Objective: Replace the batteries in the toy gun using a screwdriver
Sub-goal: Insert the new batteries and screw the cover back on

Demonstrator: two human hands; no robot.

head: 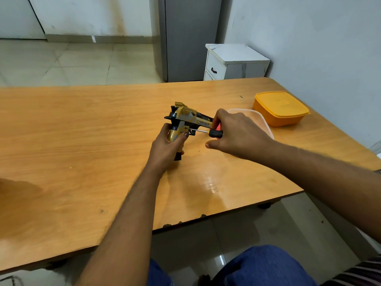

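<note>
Over the desk (82,141) my left hand (167,145) grips the gun (185,118) by its handle, upright. My right hand (237,133), just beside it, holds the screwdriver (206,132), tip against the gun's side.

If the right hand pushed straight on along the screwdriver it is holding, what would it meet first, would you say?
The right hand points its screwdriver leftward, tip seemingly already at the toy gun above the grip held by the left hand; so the gun body first.

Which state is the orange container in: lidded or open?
Lidded: the orange container has its matching lid seated flat across the top.
</note>
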